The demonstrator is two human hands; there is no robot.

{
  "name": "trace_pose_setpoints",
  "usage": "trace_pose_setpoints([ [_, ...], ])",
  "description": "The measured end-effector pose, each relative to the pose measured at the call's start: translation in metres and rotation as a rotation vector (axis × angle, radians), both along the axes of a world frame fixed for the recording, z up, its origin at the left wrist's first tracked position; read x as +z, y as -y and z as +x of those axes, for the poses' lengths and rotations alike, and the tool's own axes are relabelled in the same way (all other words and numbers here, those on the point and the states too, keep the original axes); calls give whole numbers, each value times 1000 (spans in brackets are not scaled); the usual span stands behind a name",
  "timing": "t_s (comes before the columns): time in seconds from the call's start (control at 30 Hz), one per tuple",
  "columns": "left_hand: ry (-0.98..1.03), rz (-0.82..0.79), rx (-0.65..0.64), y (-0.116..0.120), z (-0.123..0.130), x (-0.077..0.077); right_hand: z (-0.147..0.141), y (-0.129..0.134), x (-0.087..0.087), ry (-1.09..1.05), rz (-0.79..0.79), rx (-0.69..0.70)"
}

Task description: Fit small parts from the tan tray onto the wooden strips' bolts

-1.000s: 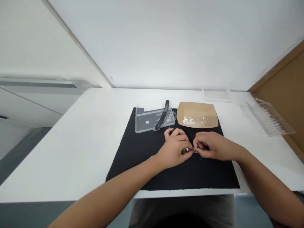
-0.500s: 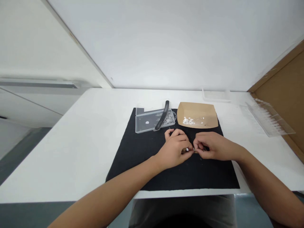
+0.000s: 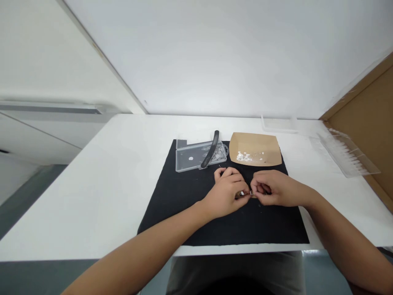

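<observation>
While pinching a small piece (image 3: pixel 251 193) over the right half of the black cloth (image 3: pixel 196 221), looks to be mid-way through fine fingertip work, probably lining up or adjusting; cannot tell which at this size. Clamped on one end of the piece with thumb and finger of the left hand (image 3: pixel 225 196), and on the other with bunched fingertips of the right hand (image 3: pixel 273 189). Can also make out a pale glint (image 3: pixel 242 193) inside the left curl, too small to identify. Next move likely calls for a steady grip on the left and slight, controlled pressure from the right, without dropping anything onto the dark cloth. Just beyond, on the far side: on the left, a clear case (image 3: pixel 183 169) with clear bits (image 3: pixel 219 153), a white spot (image 3: pixel 190 158) and a black curved handle (image 3: pixel 210 149) lying across; on the right, a cardboard tray (image 3: pixel 254 141) with white flakes (image 3: pixel 243 156). No brand, label or writing legible anywhere, not even on the white spot.
</observation>
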State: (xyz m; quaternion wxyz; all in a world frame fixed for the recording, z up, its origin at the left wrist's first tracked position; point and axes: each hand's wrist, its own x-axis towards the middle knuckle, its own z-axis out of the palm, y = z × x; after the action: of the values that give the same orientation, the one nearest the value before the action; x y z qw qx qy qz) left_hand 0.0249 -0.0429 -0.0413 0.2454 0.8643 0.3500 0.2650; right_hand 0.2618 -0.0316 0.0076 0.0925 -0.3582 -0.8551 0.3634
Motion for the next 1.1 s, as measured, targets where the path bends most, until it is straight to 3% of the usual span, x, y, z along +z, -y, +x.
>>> trace_pose_setpoints([
  [0.6, -6, 6, 17, 0, 1, 0, -2, 0, -3, 19, 43, -8],
  [1.1, -3, 7, 13, 0, 1, 1, -3, 5, -2, 6, 54, -104],
])
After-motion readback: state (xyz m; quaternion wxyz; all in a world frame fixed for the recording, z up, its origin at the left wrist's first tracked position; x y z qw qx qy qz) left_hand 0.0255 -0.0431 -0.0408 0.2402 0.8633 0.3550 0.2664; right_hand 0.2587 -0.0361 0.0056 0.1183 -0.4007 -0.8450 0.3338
